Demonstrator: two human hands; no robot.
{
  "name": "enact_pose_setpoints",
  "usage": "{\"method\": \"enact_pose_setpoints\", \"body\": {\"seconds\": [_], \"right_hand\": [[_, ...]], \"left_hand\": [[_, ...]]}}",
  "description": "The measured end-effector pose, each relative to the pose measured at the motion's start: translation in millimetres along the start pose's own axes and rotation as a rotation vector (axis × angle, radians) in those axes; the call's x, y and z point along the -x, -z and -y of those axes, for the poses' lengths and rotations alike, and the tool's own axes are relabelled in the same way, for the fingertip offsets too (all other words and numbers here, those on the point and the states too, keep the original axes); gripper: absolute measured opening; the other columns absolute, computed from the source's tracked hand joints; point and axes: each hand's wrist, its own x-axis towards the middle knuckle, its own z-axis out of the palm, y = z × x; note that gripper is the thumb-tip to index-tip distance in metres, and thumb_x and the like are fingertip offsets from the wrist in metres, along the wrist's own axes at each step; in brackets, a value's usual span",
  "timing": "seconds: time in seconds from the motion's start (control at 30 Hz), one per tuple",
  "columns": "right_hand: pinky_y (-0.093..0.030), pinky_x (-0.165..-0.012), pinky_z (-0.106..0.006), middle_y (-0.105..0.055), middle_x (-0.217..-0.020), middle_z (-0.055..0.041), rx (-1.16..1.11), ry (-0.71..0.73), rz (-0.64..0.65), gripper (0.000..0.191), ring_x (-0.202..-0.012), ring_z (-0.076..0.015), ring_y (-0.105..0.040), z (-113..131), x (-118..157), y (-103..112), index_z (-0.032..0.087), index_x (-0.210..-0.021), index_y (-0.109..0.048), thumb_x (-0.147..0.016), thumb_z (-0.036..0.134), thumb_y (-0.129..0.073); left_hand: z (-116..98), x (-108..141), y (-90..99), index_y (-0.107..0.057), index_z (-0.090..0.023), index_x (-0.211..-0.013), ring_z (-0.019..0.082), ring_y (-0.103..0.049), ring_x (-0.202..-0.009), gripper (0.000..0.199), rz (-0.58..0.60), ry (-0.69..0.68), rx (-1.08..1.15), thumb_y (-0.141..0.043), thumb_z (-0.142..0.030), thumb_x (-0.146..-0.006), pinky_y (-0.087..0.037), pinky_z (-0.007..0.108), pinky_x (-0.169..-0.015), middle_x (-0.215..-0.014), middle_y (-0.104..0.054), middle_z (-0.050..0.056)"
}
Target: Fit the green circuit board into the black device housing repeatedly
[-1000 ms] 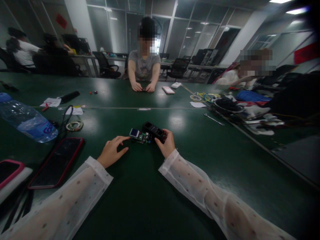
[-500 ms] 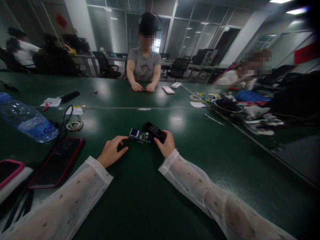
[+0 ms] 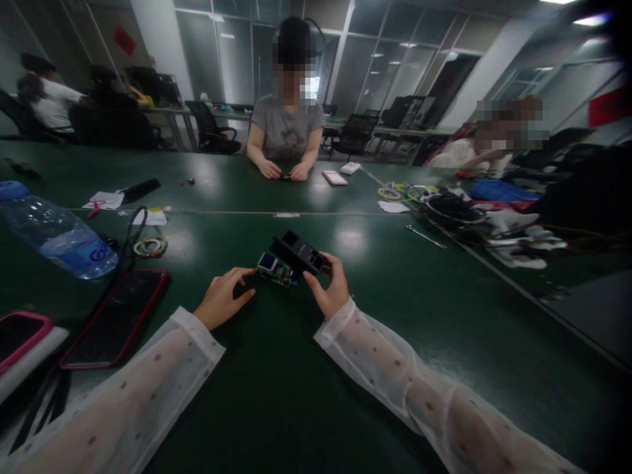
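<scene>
A green circuit board with a small screen lies on the dark green table in front of me. At its left end is my left hand, with the index fingertip at the board's edge and the thumb held apart. My right hand grips the right end of a black plastic case between thumb and fingers. Rectangular openings show in the case's upper face. The case is tilted just behind the board and overlaps its right part, so I cannot tell whether the two touch.
On the left are a water bottle, a red-edged phone, a pink-edged phone and a bracelet. A wrench lies to the right, before piled cables. Across the table sits a person.
My right hand has shifted the black case up and to the left, so it now sits more behind the board's screen end. My left hand has stayed at the board's left end.
</scene>
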Motion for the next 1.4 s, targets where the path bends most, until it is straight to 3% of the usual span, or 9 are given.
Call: {"method": "enact_pose_setpoints", "body": {"seconds": [0.33,0.67,0.93,1.4], "right_hand": [[-0.053,-0.083,-0.043,-0.055,-0.107,-0.0082,0.027,0.051,0.153,0.044,-0.096,-0.0237,-0.058,1.5,2.4,-1.9,0.022,-0.119,-0.045,-0.08,0.03,-0.065],[-0.051,-0.086,-0.048,-0.058,-0.108,-0.0087,0.079,-0.018,0.274,0.046,-0.097,-0.0256,-0.06,-3.0,2.2,-3.2,0.022,-0.118,-0.047,-0.078,0.031,-0.068],[-0.051,-0.084,-0.047,-0.057,-0.107,-0.009,0.188,-0.002,0.353,0.048,-0.097,-0.0259,-0.058,-8.8,2.2,-2.1,0.021,-0.117,-0.049,-0.076,0.033,-0.071],[-0.051,-0.087,-0.047,-0.056,-0.109,-0.0077,0.233,-0.034,0.4,0.05,-0.1,-0.0249,-0.057,-12.1,3.1,-2.1,0.023,-0.117,-0.047,-0.075,0.029,-0.073]], "left_hand": [[1.8,-0.8,-1.3,-0.046,-0.027,-0.128,0.022,-0.058,-0.095,0.041,-0.01,-0.012,0.007,-0.055,-0.031,-0.088,-0.042,0.039,-0.083,-0.122,-0.057,0.004],[-0.9,0.7,-0.2,-0.047,-0.027,-0.127,0.022,-0.058,-0.095,0.039,-0.014,-0.006,0.002,-0.055,-0.032,-0.089,-0.041,0.04,-0.084,-0.123,-0.056,0.004],[1.0,-0.1,-1.6,-0.039,-0.026,-0.134,0.022,-0.058,-0.095,0.049,-0.018,0.005,-0.001,-0.055,-0.034,-0.089,-0.041,0.04,-0.084,-0.122,-0.057,0.005],[-1.3,0.1,-0.5,-0.044,-0.024,-0.129,0.021,-0.057,-0.095,0.043,-0.006,0.012,-0.025,-0.056,-0.033,-0.089,-0.04,0.039,-0.084,-0.121,-0.056,0.004]]}}
